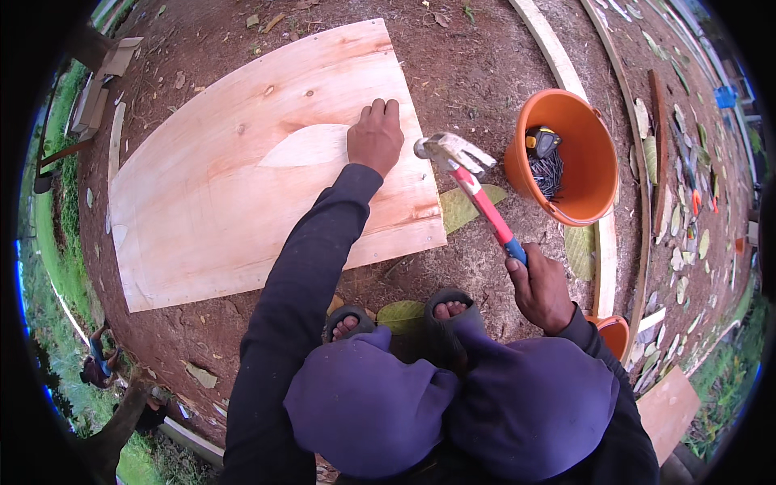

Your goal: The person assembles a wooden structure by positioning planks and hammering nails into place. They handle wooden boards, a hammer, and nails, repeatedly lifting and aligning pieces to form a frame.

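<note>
A plywood sheet [234, 194] lies on the ground, small nail heads showing along its edges. My left hand [376, 137] rests on it near the right edge, closed in a fist; whatever its fingers may hold is hidden. In my right hand [541, 287] is a claw hammer [483, 198], gripped by the blue end of its red handle. The hammer's metal head is raised just beyond the sheet's right edge, close to a nail [423, 177] there. Right of the hammer, an orange bucket [594, 162] contains many loose nails [546, 175] and a black and yellow tape measure [541, 141].
Long wooden strips [558, 48] lie behind and under the bucket. A second orange bucket [614, 335] stands near my right forearm. Dry leaves [471, 207] and hand tools [693, 190] are scattered on the dirt. At far left, another person [99, 364] is visible.
</note>
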`<state>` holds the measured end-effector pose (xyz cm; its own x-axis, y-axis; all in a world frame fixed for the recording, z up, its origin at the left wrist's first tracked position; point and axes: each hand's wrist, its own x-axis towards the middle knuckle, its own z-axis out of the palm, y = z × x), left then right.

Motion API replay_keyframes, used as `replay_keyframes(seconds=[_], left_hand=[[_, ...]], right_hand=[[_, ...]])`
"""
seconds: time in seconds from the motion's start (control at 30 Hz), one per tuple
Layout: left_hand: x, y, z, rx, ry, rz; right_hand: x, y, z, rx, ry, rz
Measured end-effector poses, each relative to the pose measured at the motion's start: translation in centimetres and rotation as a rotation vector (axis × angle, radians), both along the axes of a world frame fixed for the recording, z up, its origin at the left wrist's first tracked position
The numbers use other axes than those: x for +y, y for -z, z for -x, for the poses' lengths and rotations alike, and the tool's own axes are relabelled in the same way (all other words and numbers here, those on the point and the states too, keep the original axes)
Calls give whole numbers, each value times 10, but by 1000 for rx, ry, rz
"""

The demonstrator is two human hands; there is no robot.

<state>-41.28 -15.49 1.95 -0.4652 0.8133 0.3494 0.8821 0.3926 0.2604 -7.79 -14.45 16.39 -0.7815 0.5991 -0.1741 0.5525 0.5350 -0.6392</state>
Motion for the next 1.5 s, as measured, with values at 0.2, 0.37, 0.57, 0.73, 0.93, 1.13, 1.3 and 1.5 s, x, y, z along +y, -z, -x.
replay_keyframes(seconds=[0.2, 0.37, 0.57, 0.73, 0.93, 1.13, 1.3, 1.5], left_hand=[[0, 1, 0, -27, -9, 36], [2, 0, 2, -42, -56, 78], [-3, 2, 3, -33, -21, 12], [2, 0, 12, 28, -42, -26], [-4, 3, 4, 30, -4, -52], [6, -2, 4, 9, -4, -35], [-5, 5, 2, 6, -15, -45], [-5, 2, 0, -40, -15, -38]], right_hand=[[1, 44, -15, 520, -65, -43], [9, 37, 7, -52, -35, -59], [0, 67, -21, 528, -97, -24], [-6, 60, -2, -143, -126, -46], [-13, 46, -4, 368, -31, 15], [-9, 75, -9, -151, 22, 0], [-26, 44, -6, 136, 111, 23], [-21, 88, -20, -123, 75, 38]])
